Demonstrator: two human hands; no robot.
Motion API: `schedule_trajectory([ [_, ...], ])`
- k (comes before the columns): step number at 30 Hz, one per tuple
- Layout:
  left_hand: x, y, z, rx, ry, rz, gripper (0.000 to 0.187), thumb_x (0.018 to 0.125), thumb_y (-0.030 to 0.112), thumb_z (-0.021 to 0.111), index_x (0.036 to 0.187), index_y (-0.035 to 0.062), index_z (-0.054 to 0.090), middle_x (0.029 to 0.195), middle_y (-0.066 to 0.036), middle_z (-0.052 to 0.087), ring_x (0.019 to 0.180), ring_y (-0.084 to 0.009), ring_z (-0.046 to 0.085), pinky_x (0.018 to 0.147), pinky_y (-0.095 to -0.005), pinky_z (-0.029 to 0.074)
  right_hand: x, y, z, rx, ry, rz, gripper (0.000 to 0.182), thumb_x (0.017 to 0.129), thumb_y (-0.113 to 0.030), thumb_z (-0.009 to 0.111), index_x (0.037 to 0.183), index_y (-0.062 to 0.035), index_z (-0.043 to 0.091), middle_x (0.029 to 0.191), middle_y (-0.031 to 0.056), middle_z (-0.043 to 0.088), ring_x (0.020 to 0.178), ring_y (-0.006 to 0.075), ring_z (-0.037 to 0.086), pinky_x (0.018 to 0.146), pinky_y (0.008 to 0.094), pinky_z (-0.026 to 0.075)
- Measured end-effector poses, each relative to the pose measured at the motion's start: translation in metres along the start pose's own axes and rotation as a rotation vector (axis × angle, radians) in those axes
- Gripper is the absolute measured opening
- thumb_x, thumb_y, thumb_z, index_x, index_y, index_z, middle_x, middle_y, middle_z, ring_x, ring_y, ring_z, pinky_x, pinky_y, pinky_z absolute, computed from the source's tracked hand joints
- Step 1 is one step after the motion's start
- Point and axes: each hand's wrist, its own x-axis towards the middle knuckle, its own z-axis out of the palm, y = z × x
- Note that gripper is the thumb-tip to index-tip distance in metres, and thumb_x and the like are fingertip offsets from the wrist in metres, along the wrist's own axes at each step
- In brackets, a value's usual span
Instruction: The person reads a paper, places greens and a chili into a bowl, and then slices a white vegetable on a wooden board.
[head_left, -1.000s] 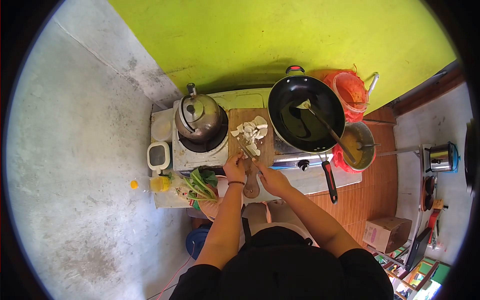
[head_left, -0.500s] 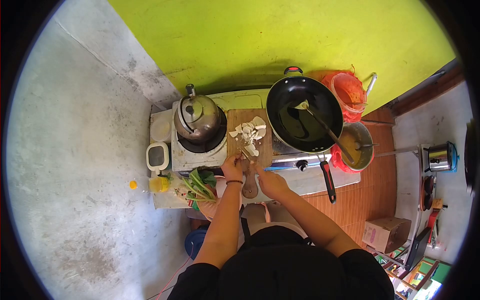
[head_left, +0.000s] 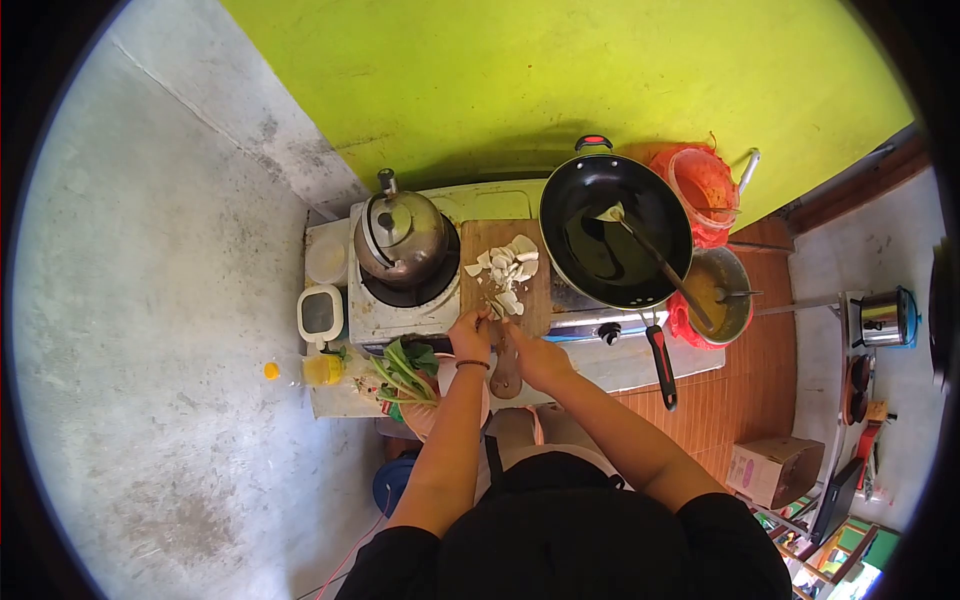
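Note:
A wooden cutting board (head_left: 505, 238) lies across the stove top between a kettle and a wok. Several white cut pieces (head_left: 508, 262) are heaped on its middle. My left hand (head_left: 470, 335) rests at the board's near end, fingers pinched on a small piece of food (head_left: 492, 308). Close on the right, my right hand (head_left: 535, 358) is closed around a knife handle, and the thin blade (head_left: 500, 318) points toward that piece. The two hands almost touch above the board's handle (head_left: 505, 378).
A metal kettle (head_left: 403, 232) sits on the left burner and a black wok (head_left: 613, 232) with a spatula (head_left: 650, 255) on the right. A pot of orange liquid (head_left: 715, 290) and a red net bag (head_left: 700, 180) stand right of them. Leafy greens (head_left: 405, 368) and a white container (head_left: 320, 312) lie left.
Both hands have drawn slightly nearer each other at the board's near end, and the knife blade has shifted a little. The pile of white pieces stays in place.

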Motion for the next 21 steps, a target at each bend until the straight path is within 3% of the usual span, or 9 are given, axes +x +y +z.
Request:
schedule_trajectory([
  [4,0.001,-0.007,0.003,-0.008,0.019,0.022,0.013,0.083,0.004,0.070,0.094,-0.0017,0.071,0.085,-0.014,0.071,0.075,-0.0195,0.069,0.071,-0.0299,0.052,0.003,0.009,0.016,-0.057,0.013,-0.004,0.070,0.089,-0.011,0.047,0.152,-0.0306,0.023,0.097,0.0256,0.062,0.080,0.0396,0.067,0.069,0.0482,0.054],
  [10,-0.003,-0.007,0.005,-0.061,0.030,-0.022,0.012,0.084,0.003,0.070,0.094,-0.0028,0.070,0.087,-0.014,0.071,0.075,-0.0171,0.068,0.070,-0.0288,0.052,0.005,0.017,0.014,-0.165,0.022,-0.050,0.075,0.088,-0.008,0.046,0.153,-0.0329,0.018,0.102,0.0251,0.059,0.079,0.0404,0.067,0.065,0.0492,0.054],
  [13,-0.004,-0.001,0.003,-0.067,0.032,-0.012,0.012,0.084,0.003,0.070,0.095,-0.0029,0.070,0.087,-0.014,0.071,0.075,-0.0165,0.068,0.071,-0.0285,0.052,0.006,0.015,0.007,-0.140,0.037,-0.019,0.072,0.089,-0.009,0.049,0.152,-0.0293,0.021,0.096,0.0253,0.061,0.079,0.0408,0.066,0.067,0.0499,0.053],
  [16,-0.004,-0.003,0.004,-0.105,0.026,-0.010,0.015,0.083,-0.004,0.065,0.097,-0.0032,0.069,0.089,-0.016,0.070,0.077,-0.0224,0.070,0.071,-0.0297,0.053,0.009,0.021,0.012,0.079,0.064,-0.014,0.067,0.090,-0.011,0.051,0.150,-0.0238,0.024,0.092,0.0270,0.062,0.080,0.0421,0.065,0.069,0.0512,0.052],
  [19,-0.004,-0.005,0.004,-0.131,0.008,-0.043,0.018,0.084,-0.005,0.064,0.100,-0.0024,0.070,0.091,-0.015,0.071,0.078,-0.0196,0.069,0.072,-0.0284,0.052,-0.002,0.023,0.007,0.204,0.070,-0.078,0.066,0.090,-0.014,0.049,0.150,-0.0229,0.023,0.094,0.0241,0.065,0.087,0.0420,0.065,0.078,0.0519,0.051],
  [21,-0.005,-0.007,0.005,-0.161,0.026,-0.048,0.015,0.085,0.001,0.067,0.100,-0.0015,0.071,0.087,-0.012,0.071,0.075,-0.0140,0.066,0.071,-0.0268,0.051,-0.013,0.018,0.002,0.213,0.064,-0.093,0.063,0.090,-0.014,0.050,0.148,-0.0204,0.026,0.093,0.0240,0.065,0.087,0.0419,0.064,0.077,0.0521,0.050],
])
